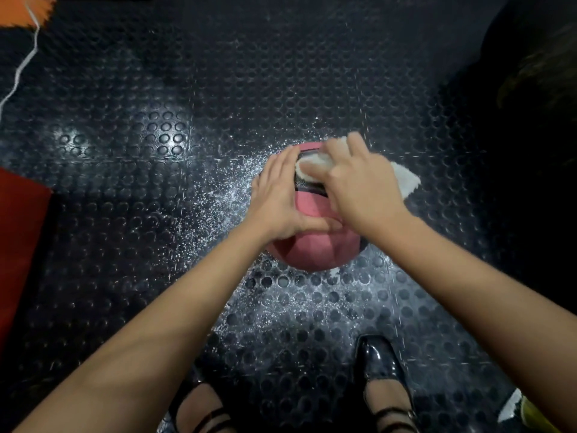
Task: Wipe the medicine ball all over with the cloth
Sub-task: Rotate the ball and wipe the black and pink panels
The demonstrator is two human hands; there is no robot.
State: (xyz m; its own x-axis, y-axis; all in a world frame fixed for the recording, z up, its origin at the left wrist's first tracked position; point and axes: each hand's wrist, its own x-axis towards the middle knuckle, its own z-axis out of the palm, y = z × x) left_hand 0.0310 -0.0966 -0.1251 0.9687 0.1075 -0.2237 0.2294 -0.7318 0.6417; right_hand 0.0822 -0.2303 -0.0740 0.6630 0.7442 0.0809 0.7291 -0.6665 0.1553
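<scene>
While the left hand steadies one pink medicine ball with flat fingers, the right hand clutches one white cloth.

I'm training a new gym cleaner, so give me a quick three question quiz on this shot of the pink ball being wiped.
1. True or false: the round pink medicine ball rests on the dark studded rubber floor.
2. Which hand presses the fluffy white cloth on the ball? A) left hand B) right hand C) neither
3. Fill in: the left hand lies with straight fingers on the ball's ____ side, as the camera sees it.

Key
1. True; white powder is scattered on the floor around it.
2. B, the right hand, with a cloth corner sticking out past it.
3. Left.
</scene>
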